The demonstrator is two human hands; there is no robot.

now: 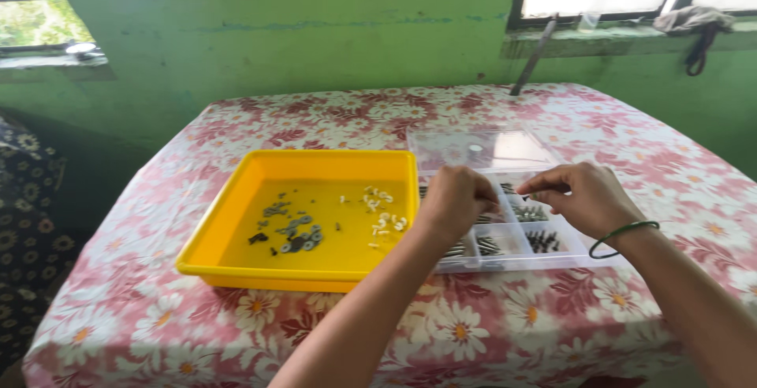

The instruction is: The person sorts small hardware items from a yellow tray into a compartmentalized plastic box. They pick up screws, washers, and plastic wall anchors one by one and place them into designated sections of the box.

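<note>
Both hands hover over the clear plastic compartment box (512, 238) of dark screws beside the glossy yellow tray (229, 222): right hand (579, 196) pinching a small dark screw (527, 196), left hand (453, 199) curled, contents hidden.

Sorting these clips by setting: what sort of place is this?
Probably a room in a home: a table with a floral cloth, green painted walls, and a window ledge with odds and ends.

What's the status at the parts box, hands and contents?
Left hand curled over clear compartment box. Right hand fingers pinch a small dark screw. Yellow tray alongside; nothing blocking.
</note>
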